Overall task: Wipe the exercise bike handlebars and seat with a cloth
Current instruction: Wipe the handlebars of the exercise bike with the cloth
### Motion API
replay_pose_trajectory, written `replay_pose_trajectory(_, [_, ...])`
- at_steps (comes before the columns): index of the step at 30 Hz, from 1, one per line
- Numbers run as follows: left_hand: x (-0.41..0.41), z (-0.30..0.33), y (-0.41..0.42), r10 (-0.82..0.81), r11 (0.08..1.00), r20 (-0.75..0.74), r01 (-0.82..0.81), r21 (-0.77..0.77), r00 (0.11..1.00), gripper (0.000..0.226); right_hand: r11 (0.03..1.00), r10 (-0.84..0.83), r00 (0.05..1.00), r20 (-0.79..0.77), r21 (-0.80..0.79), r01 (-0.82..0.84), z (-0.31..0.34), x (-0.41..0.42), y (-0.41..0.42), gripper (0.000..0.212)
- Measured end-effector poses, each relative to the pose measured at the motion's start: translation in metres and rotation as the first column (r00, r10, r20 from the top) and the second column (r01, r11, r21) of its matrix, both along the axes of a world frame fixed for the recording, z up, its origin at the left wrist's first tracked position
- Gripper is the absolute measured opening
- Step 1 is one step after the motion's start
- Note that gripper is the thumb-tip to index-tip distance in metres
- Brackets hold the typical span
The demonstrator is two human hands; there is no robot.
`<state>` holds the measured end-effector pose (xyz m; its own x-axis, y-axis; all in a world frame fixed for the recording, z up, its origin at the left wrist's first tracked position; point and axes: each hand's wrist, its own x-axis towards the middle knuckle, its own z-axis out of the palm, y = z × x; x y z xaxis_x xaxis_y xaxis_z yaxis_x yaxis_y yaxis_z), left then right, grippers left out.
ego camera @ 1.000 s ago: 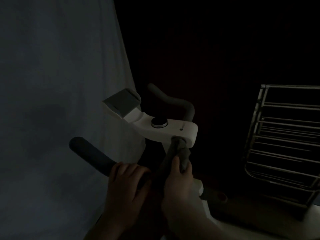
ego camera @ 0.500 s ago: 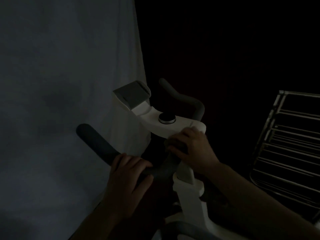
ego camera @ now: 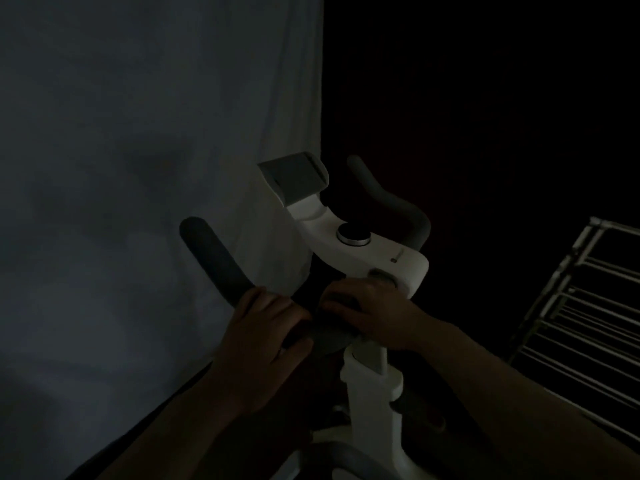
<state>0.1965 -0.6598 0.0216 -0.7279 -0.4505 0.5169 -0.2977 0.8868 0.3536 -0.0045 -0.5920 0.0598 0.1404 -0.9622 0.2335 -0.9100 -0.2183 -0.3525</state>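
The scene is very dark. The left hand is wrapped around the left handlebar, its grip closed on the dark foam just where the bar bends in toward the centre; the free end of that bar sticks out toward 10 o'clock from the hand. The right hand lies just beside it at 3 o'clock, fingers curled down over the middle of the bar under the white console. Its grip is closed on the bar, and a dark fold under the fingers may be the cloth, but the dim light does not let me tell. The two hands are close together without clearly touching.

On the console sits a round knob, and a grey holder tilts up at 11 o'clock from it. The right handlebar curves up behind the console at 1 o'clock from the knob. A white post runs down from the console toward 6 o'clock. The seat is out of view.

A pale curtain fills the left side. A metal rack stands at 3 o'clock, well apart from the hands.
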Motion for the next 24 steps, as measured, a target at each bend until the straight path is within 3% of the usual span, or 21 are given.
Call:
replay_pose_trajectory(2, [0.001, 0.000, -0.001, 0.001, 1.000, 0.015, -0.002, 0.011, 1.000, 0.029, 0.999, -0.041, 0.998, 0.037, -0.024, 0.042, 0.006, -0.008, -0.001, 0.023])
replay_pose_trajectory(5, [0.010, -0.003, 0.001, -0.007, 0.999, 0.003, 0.007, 0.031, 1.000, 0.038, 0.993, -0.084, 0.971, 0.222, -0.064, 0.101, -0.003, 0.011, 0.006, 0.029])
replay_pose_trajectory(7, [0.018, -0.004, 0.003, 0.013, 0.998, -0.027, -0.012, 0.059, 1.000, 0.044, 0.999, -0.007, 0.942, 0.336, 0.042, -0.008, -0.002, 0.023, 0.014, 0.035])
replay_pose_trajectory(9, [0.026, -0.003, 0.002, 0.049, 0.999, -0.018, -0.049, 0.024, 0.999, 0.046, 0.972, -0.031, 0.894, 0.448, 0.221, -0.077, 0.006, 0.011, 0.021, 0.039])
replay_pose_trajectory(11, [0.033, -0.002, -0.003, 0.103, 0.995, -0.009, -0.103, -0.005, 0.995, 0.048, 0.973, -0.073, 0.918, 0.389, 0.231, -0.020, 0.008, -0.005, 0.028, 0.036])
replay_pose_trajectory(16, [0.032, -0.006, -0.009, 0.146, 0.984, -0.144, -0.128, 0.125, 0.979, 0.046, 0.995, -0.041, 0.993, 0.110, -0.083, 0.050, -0.010, 0.049, 0.019, 0.041])
replay_pose_trajectory(19, [0.026, -0.011, -0.008, 0.143, 0.982, -0.180, -0.117, 0.150, 0.973, 0.042, 0.988, -0.031, 0.993, 0.111, -0.146, 0.047, -0.010, 0.041, 0.022, 0.039])
replay_pose_trajectory(24, [0.024, -0.016, -0.004, 0.150, 0.979, -0.222, -0.113, 0.172, 0.963, 0.037, 0.938, -0.159, 0.974, 0.160, -0.282, 0.200, -0.023, 0.062, 0.022, 0.033])
